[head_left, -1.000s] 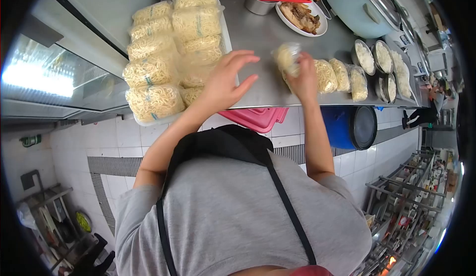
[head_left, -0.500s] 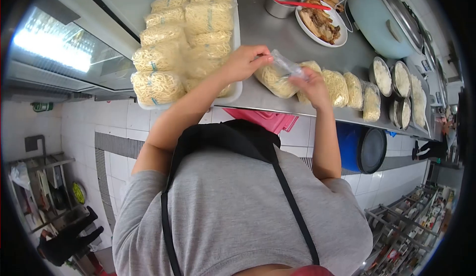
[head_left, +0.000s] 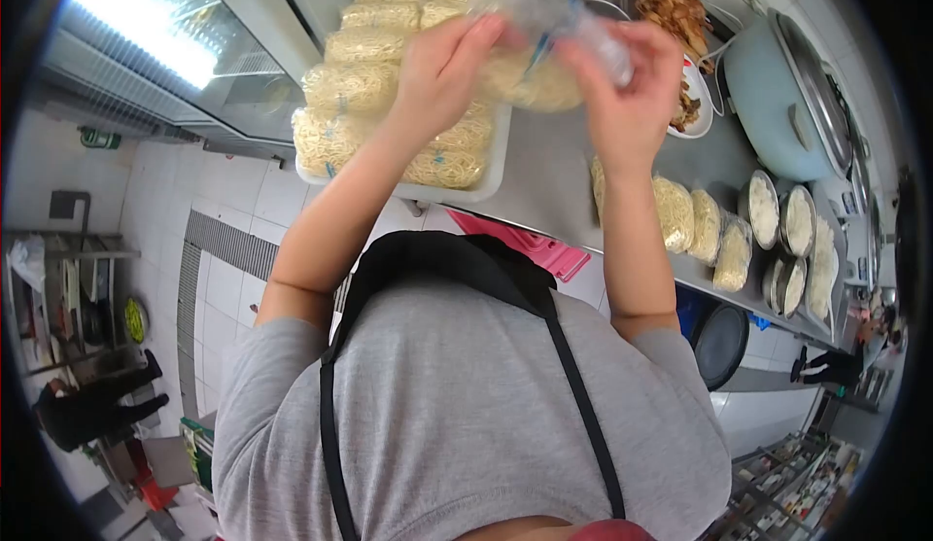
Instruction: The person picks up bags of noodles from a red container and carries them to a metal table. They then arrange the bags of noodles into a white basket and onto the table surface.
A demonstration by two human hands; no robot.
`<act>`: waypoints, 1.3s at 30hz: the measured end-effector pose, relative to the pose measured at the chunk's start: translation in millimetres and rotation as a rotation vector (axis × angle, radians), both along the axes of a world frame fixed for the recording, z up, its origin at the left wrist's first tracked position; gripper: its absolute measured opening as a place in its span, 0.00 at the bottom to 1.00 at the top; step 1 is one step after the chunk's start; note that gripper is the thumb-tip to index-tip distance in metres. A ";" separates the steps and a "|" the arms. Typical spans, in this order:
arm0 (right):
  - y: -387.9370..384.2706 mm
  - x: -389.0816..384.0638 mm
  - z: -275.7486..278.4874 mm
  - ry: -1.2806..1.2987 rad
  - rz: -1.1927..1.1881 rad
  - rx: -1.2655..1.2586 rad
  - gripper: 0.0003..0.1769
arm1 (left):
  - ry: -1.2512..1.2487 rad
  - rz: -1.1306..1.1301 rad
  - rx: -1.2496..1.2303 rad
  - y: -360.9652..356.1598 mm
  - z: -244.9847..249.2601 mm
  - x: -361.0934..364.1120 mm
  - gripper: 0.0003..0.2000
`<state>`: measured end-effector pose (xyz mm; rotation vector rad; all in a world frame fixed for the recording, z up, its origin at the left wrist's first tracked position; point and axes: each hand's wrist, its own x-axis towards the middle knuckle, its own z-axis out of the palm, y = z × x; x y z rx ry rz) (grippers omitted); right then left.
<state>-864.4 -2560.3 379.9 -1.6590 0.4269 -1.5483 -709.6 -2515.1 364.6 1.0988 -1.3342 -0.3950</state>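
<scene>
Head view showed both hands raised over the steel counter [head_left: 554, 176], with a clear bag [head_left: 530, 79] of yellow noodles strung between them. The left hand [head_left: 442, 69] had its fingers closed on the bag's left edge, thumb side pressed into the plastic. The right hand [head_left: 627, 94] pinched the loose upper plastic at the bag's right end. The noodle mass hung just below and between the two grips, off the counter and over the right rim of the tray [head_left: 486, 181]. That tray held stacked noodle packs [head_left: 350, 89]. To the right, below the right forearm, a row of bagged portions [head_left: 675, 212] lay on the counter, with metal bowls [head_left: 763, 210] beyond them. A pale blue pot [head_left: 777, 94] and a plate [head_left: 692, 118] of cooked food stood farther back.
</scene>
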 end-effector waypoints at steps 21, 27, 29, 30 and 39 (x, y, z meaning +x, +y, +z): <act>47.7 -5.9 -51.8 0.993 0.267 -0.533 0.40 | -0.466 0.268 0.704 82.1 -58.0 23.9 0.13; 31.6 5.1 -68.6 1.134 0.325 -0.338 0.43 | -0.884 0.264 0.044 84.4 -40.1 18.8 0.29; 18.9 4.1 -74.7 1.085 0.370 -0.316 0.42 | -0.541 -0.118 0.433 80.5 -52.2 27.3 0.34; 12.1 2.3 -81.4 0.966 0.403 -0.221 0.40 | -0.449 -0.083 0.621 81.3 -42.9 27.7 0.37; -7.4 9.5 -83.6 0.550 0.210 0.004 0.30 | -0.642 0.112 0.446 57.9 -21.1 46.1 0.24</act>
